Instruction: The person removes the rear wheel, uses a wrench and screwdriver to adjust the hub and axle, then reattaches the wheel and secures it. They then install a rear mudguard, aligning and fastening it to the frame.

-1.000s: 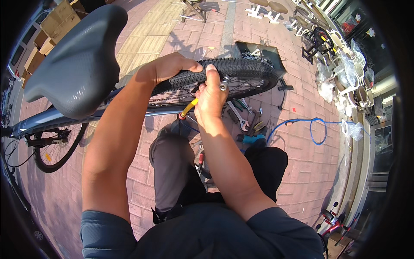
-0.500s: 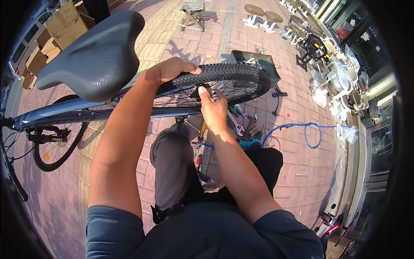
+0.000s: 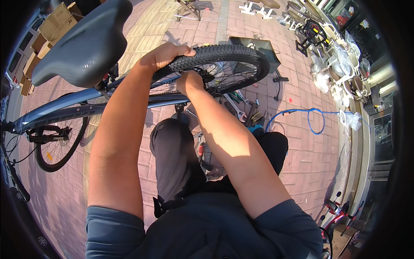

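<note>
A blue bicycle frame (image 3: 56,108) leans across from the left, with its black saddle (image 3: 86,45) at the upper left. My left hand (image 3: 166,57) is wrapped over the knobby black tyre (image 3: 235,52) of the rear wheel, thumb along the tread. Just below it, my right hand (image 3: 190,83) is curled beside the spokes and chain area, left of the hub (image 3: 208,77). Its fingertips are turned away, so what they hold is hidden.
Wrenches and pliers, among them an adjustable wrench (image 3: 235,108), lie on the brick paving under the wheel. A tool box (image 3: 263,52) stands behind it. A blue hose (image 3: 297,110) loops at right; plastic-wrapped parts (image 3: 340,64) line the wall. Cardboard boxes (image 3: 56,21) stand far left.
My right hand has moved left and up from the hub toward the chain area, its fingers now turned from view. My left hand stays on the tyre, shifted slightly up and left with it.
</note>
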A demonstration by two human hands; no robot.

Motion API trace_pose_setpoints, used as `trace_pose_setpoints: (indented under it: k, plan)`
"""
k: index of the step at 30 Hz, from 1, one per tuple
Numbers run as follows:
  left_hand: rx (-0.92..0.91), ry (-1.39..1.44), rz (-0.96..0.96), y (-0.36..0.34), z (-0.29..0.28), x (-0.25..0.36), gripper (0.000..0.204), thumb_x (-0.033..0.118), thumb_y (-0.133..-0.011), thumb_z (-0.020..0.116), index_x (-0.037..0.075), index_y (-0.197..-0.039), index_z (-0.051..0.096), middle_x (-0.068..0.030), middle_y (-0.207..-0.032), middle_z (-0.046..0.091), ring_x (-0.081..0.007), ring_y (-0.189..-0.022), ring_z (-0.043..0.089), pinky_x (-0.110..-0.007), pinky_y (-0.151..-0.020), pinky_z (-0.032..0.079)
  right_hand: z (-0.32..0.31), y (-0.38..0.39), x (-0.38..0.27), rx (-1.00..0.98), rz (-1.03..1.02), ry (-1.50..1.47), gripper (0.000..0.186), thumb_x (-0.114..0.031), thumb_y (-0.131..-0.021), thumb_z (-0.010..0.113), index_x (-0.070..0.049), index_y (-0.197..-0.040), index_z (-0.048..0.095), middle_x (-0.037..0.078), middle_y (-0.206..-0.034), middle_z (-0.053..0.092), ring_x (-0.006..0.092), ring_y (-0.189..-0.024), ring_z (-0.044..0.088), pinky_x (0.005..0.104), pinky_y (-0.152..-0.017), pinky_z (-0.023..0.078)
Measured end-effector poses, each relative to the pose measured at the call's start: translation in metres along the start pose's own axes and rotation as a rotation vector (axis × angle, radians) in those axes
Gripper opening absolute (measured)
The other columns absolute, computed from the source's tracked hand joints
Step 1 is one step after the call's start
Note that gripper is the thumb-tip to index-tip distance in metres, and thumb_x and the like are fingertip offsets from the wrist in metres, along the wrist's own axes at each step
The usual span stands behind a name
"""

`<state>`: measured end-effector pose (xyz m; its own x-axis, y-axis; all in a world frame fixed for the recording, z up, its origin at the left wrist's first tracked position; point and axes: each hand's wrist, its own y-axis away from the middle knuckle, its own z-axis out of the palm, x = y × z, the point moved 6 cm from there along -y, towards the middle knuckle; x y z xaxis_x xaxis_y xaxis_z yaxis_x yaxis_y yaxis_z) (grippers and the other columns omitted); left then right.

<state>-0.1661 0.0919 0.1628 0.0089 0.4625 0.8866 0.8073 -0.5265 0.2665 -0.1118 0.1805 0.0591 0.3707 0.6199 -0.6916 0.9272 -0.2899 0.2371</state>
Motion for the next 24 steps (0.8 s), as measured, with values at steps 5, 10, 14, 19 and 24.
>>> trace_pose_setpoints:
  k: [5,10,14,19,24]
  plan:
    - [-0.057,0.022,0.045,-0.001,0.002,0.0,0.038,0.04,-0.09,0.071,0.003,-0.096,0.077,-0.0045,-0.088,0.072,-0.0123,-0.073,0.061,-0.03,-0.075,0.049,-0.001,0.009,-0.009,-0.103,-0.054,-0.189,0.027,-0.017,-0.092,0.054,0.003,-0.095,0.071,0.025,-0.094,0.071,0.0345,-0.089,0.071,0.0429,-0.074,0.056]
    - [-0.082,0.021,0.032,-0.002,0.002,0.0,0.048,0.046,-0.082,0.076,0.001,-0.096,0.077,-0.0074,-0.092,0.072,-0.0163,-0.083,0.06,-0.032,-0.083,0.048,0.013,0.028,0.008,-0.334,0.206,-1.127,0.02,-0.013,-0.098,0.058,0.001,-0.084,0.062,0.009,-0.067,0.057,0.021,-0.06,0.057,0.0342,-0.051,0.044]
    - [-0.085,0.01,0.042,-0.002,0.001,0.001,0.047,0.047,-0.082,0.076,0.002,-0.096,0.077,-0.0072,-0.091,0.072,-0.0162,-0.083,0.06,-0.032,-0.082,0.048,0.014,0.028,0.013,-0.265,0.206,-1.228,0.025,-0.017,-0.103,0.052,-0.001,-0.087,0.063,0.007,-0.068,0.059,0.0192,-0.052,0.056,0.0319,-0.044,0.041]
    - [-0.074,0.032,0.031,-0.004,0.001,-0.003,0.048,0.048,-0.08,0.077,0.002,-0.095,0.077,-0.0069,-0.092,0.072,-0.0161,-0.084,0.061,-0.033,-0.082,0.048,0.008,0.026,0.015,-0.161,0.179,-1.123,0.023,-0.015,-0.101,0.056,-0.002,-0.084,0.064,0.005,-0.065,0.059,0.0168,-0.048,0.053,0.0313,-0.041,0.036]
    - [-0.074,0.033,0.019,-0.005,0.001,-0.004,0.049,0.048,-0.079,0.078,0.002,-0.095,0.077,-0.0062,-0.092,0.072,-0.0158,-0.084,0.061,-0.033,-0.082,0.049,0.004,0.031,0.01,-0.158,0.206,-1.024,0.02,-0.013,-0.1,0.055,-0.002,-0.086,0.064,0.004,-0.066,0.058,0.0145,-0.05,0.05,0.03,-0.043,0.037]
